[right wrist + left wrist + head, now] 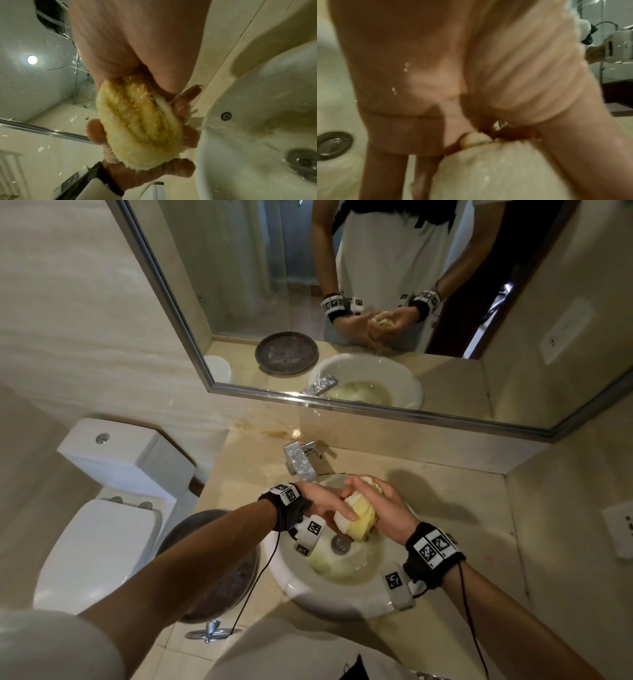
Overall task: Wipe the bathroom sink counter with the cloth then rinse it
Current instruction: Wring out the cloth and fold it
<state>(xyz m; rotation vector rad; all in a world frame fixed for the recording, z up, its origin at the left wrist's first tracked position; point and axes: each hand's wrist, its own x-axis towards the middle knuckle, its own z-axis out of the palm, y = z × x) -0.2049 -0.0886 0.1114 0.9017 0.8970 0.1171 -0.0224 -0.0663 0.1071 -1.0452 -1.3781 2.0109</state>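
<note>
A wet, bunched yellow and white cloth (pixel 359 517) is held between both hands above the white sink basin (pixel 308 587). My left hand (pixel 325 505) comes in from the left and wraps it; its fingers (pixel 180 167) curl under the cloth (pixel 137 128) in the right wrist view. From the right, my right hand (pixel 380 505) grips the cloth with the palm pressed on its top. The left wrist view is blurred and shows both palms close together over the cloth (pixel 488 173). Cloudy water lies in the basin round the drain (pixel 340 543).
A chrome tap (pixel 299 460) stands behind the basin on the beige counter (pixel 445 491). A dark round dish (pixel 219 570) sits on the counter left of the basin. A white toilet (pixel 102 542) is further left. The mirror (pixel 342 302) covers the wall behind.
</note>
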